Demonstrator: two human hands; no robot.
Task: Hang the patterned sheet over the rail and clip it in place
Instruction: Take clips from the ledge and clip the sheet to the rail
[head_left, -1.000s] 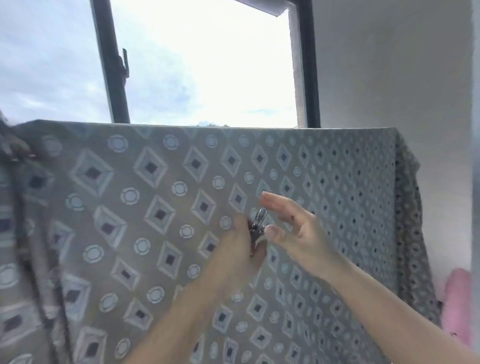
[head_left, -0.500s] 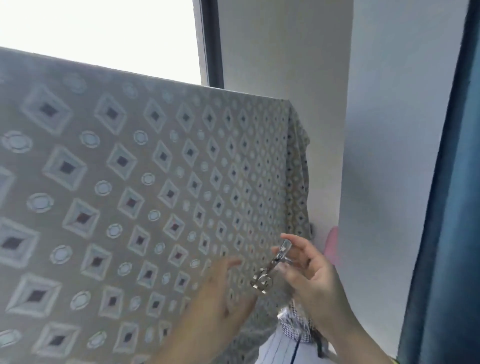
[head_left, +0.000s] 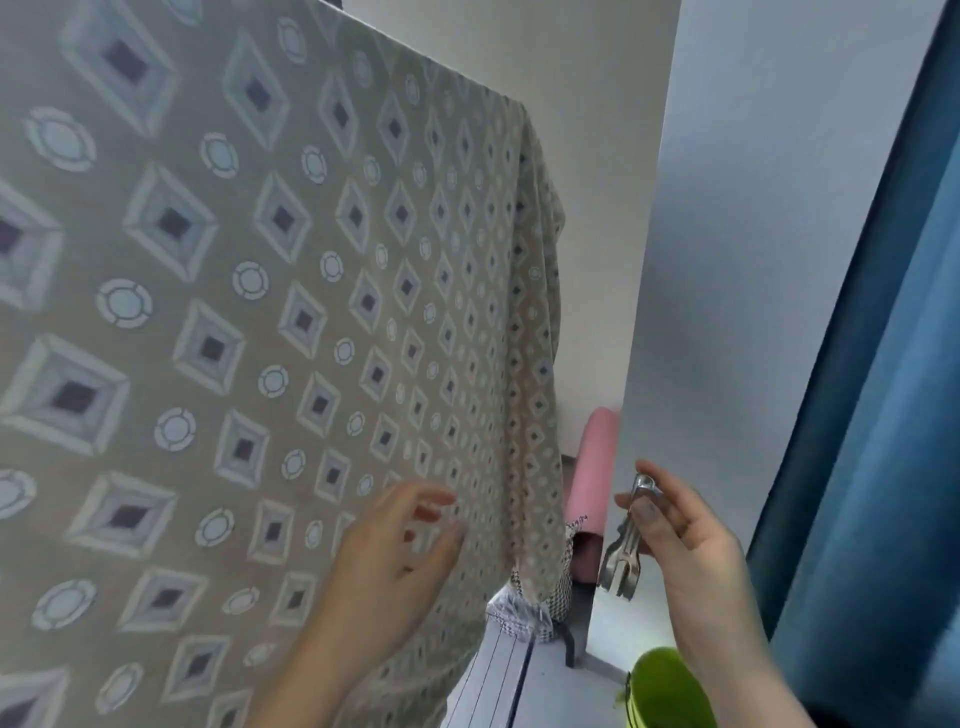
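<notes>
The sheet (head_left: 260, 312) is hanging as a flat drape, its top fold slanting upward to the left. The rail under that fold is hidden. The right edge of the sheet is falling in loose vertical folds.

The left hand (head_left: 395, 561) is hovering before the sheet's lower right part with its fingers relaxed and slightly spread, holding nothing. Whether the fingertips are touching the cloth cannot be told.

The right hand (head_left: 680, 540) is pinching a metal clip (head_left: 626, 540) between thumb and fingers. The clip is standing nearly upright with its forked end pointing down. It is lying clear of the sheet, to the right of the sheet's right edge and well below the top fold.

A pink roll (head_left: 592, 483) is standing beyond the sheet's edge, a blue curtain (head_left: 883, 415) is hanging at the right, and a green object (head_left: 670, 691) is showing under the right wrist.
</notes>
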